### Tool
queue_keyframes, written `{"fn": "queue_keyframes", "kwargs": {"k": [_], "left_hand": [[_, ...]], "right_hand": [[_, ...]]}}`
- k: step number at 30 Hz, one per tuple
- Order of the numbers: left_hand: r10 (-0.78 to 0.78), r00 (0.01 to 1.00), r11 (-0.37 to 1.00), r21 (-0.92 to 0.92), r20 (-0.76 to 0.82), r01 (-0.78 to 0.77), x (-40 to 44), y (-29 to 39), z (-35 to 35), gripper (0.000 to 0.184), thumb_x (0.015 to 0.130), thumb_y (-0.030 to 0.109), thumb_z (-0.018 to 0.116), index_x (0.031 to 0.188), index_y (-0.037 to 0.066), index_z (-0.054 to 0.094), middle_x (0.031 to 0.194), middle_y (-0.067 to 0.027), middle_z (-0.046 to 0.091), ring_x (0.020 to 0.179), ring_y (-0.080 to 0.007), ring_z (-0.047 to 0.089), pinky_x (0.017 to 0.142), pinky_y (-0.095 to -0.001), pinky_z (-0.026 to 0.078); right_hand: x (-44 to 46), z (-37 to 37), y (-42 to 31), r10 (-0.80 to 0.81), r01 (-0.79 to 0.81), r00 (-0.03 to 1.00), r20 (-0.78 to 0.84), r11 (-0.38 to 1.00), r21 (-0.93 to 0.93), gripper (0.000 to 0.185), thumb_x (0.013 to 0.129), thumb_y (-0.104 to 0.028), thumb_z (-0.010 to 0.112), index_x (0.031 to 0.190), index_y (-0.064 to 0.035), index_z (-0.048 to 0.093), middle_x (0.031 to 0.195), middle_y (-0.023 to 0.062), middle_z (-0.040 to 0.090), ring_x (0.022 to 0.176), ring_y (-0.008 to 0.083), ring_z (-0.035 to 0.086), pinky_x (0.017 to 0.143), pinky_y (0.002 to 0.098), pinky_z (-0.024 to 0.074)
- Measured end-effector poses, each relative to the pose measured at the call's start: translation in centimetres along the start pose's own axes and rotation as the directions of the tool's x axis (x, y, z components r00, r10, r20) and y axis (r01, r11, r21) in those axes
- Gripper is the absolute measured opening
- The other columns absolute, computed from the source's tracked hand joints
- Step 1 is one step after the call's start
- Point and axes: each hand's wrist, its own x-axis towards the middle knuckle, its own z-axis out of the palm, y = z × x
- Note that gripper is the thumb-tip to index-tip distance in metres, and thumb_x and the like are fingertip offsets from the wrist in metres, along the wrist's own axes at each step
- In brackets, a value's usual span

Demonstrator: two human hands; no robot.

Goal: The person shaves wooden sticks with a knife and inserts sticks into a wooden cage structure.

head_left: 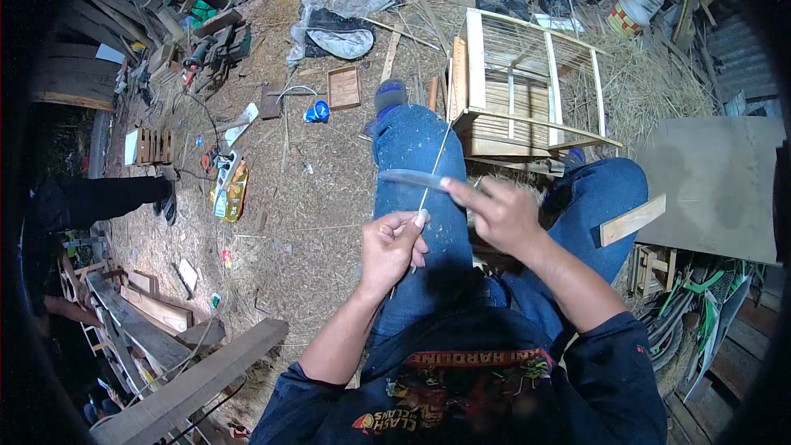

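Observation:
A thin stick [442, 147] runs up over my thigh, pinched in my left hand [394, 249]. My right hand [504, 216] is closed round the handle of a knife [408, 177]. The blade, slightly blurred, points left and crosses the stick above my left hand. A wooden cage with thin bars [554, 74] stands on the ground just beyond my knees. A short wooden board [633, 221] lies across my right thigh.
A small wooden tray [344, 87], a blue packet [316, 111] and a yellow bag [231, 189] lie on the straw-strewn ground. Another person's dark-clad leg [107, 200] is at left. A long beam [198, 379] lies lower left; a flat panel [709, 185] is at right.

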Motion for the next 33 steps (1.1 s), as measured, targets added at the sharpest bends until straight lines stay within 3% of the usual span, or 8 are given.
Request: {"fn": "queue_keyframes", "kwargs": {"k": [1, 8, 18, 20, 22, 25, 29, 33], "left_hand": [[-0.007, 1.0, 1.0, 0.004, -0.012, 0.007, -0.1, 0.1, 0.1, 0.026, 0.101, 0.022, 0.071, 0.106, -0.004, 0.074, 0.067, -0.0074, 0.069, 0.049, -0.0115, 0.06, 0.046, -0.0243, 0.046], [-0.002, 1.0, 1.0, -0.016, -0.015, 0.002, -0.2, 0.2, 0.4, 0.026, 0.101, 0.02, 0.071, 0.108, -0.005, 0.073, 0.079, -0.0132, 0.074, 0.062, -0.0182, 0.073, 0.051, -0.0252, 0.053], [-0.02, 0.999, 1.0, -0.004, 0.033, 0.02, 0.4, -0.1, 0.3, 0.025, 0.101, 0.017, 0.071, 0.108, -0.006, 0.073, 0.081, -0.0146, 0.075, 0.064, -0.0198, 0.074, 0.05, -0.0253, 0.053], [-0.039, 0.999, 0.999, -0.024, -0.006, 0.039, 0.2, 0.3, 0.6, 0.024, 0.101, 0.017, 0.071, 0.107, -0.007, 0.073, 0.08, -0.0145, 0.075, 0.064, -0.0193, 0.074, 0.049, -0.0249, 0.053], [-0.036, 0.999, 0.999, -0.023, -0.01, 0.036, 0.1, 0.1, 0.6, 0.024, 0.1, 0.017, 0.072, 0.107, -0.006, 0.073, 0.08, -0.0144, 0.075, 0.064, -0.0191, 0.074, 0.05, -0.0248, 0.053], [-0.022, 1.0, 0.999, -0.042, 0.005, 0.022, 0.2, 0.0, 0.5, 0.025, 0.1, 0.017, 0.073, 0.108, -0.006, 0.073, 0.08, -0.0142, 0.075, 0.064, -0.0186, 0.074, 0.05, -0.0243, 0.053], [-0.033, 0.999, 0.999, 0.0, -0.044, 0.033, -0.1, 0.1, 0.8, 0.023, 0.101, 0.016, 0.071, 0.106, -0.006, 0.073, 0.08, -0.0142, 0.075, 0.065, -0.0188, 0.074, 0.05, -0.0247, 0.052], [-0.006, 1.0, 1.0, 0.007, -0.02, 0.006, 0.1, 0.2, 0.7, 0.022, 0.101, 0.015, 0.069, 0.105, -0.006, 0.074, 0.081, -0.0142, 0.076, 0.065, -0.0189, 0.074, 0.051, -0.0246, 0.053]], "right_hand": [[0.2, -0.1, 0.3, 0.071, -0.071, 0.997, -0.015, 0.997, -0.02, 0.05, 0.085, -0.013, 0.068, 0.129, -0.036, 0.071, 0.068, -0.0002, 0.053, 0.053, 0.0212, 0.062, 0.046, 0.0363, 0.0538], [-0.6, 0.4, -0.9, -0.016, 0.016, 1.0, 0.012, 1.0, 0.019, 0.048, 0.084, -0.013, 0.067, 0.126, -0.0339, 0.073, 0.069, 0.0021, 0.054, 0.057, 0.0218, 0.063, 0.047, 0.0375, 0.0534], [-1.1, 0.4, -1.0, -0.025, 0.025, 1.0, -0.003, 1.0, 0.015, 0.054, 0.079, -0.01, 0.068, 0.127, -0.0333, 0.074, 0.07, 0.0024, 0.054, 0.06, 0.0219, 0.065, 0.05, 0.038, 0.0551], [-0.9, 0.1, -0.7, -0.033, 0.033, 0.999, 0.012, 0.999, 0.006, 0.054, 0.079, -0.01, 0.068, 0.127, -0.0333, 0.074, 0.07, 0.0025, 0.053, 0.06, 0.022, 0.065, 0.05, 0.038, 0.0549], [-0.4, -0.2, -0.2, 0.064, -0.064, 0.998, -0.029, 0.998, -0.008, 0.053, 0.079, -0.01, 0.068, 0.126, -0.0331, 0.074, 0.069, 0.0026, 0.053, 0.059, 0.0216, 0.064, 0.05, 0.0381, 0.0551], [-1.2, 0.4, -1.0, -0.024, 0.024, 1.0, 0.01, 0.999, 0.034, 0.05, 0.081, -0.01, 0.067, 0.125, -0.0329, 0.074, 0.069, 0.0028, 0.053, 0.059, 0.0213, 0.064, 0.049, 0.0383, 0.0553], [-0.6, -0.1, -0.7, 0.016, -0.014, 0.999, 0.04, 0.999, -0.031, 0.051, 0.08, -0.01, 0.066, 0.125, -0.0326, 0.074, 0.071, 0.0037, 0.057, 0.06, 0.0222, 0.066, 0.047, 0.039, 0.0551], [-0.7, 0.4, -0.8, 0.007, -0.009, 0.999, 0.04, 0.998, 0.061, 0.052, 0.081, -0.01, 0.065, 0.127, -0.0331, 0.073, 0.072, 0.0048, 0.059, 0.059, 0.0237, 0.067, 0.048, 0.0401, 0.0555]]}}
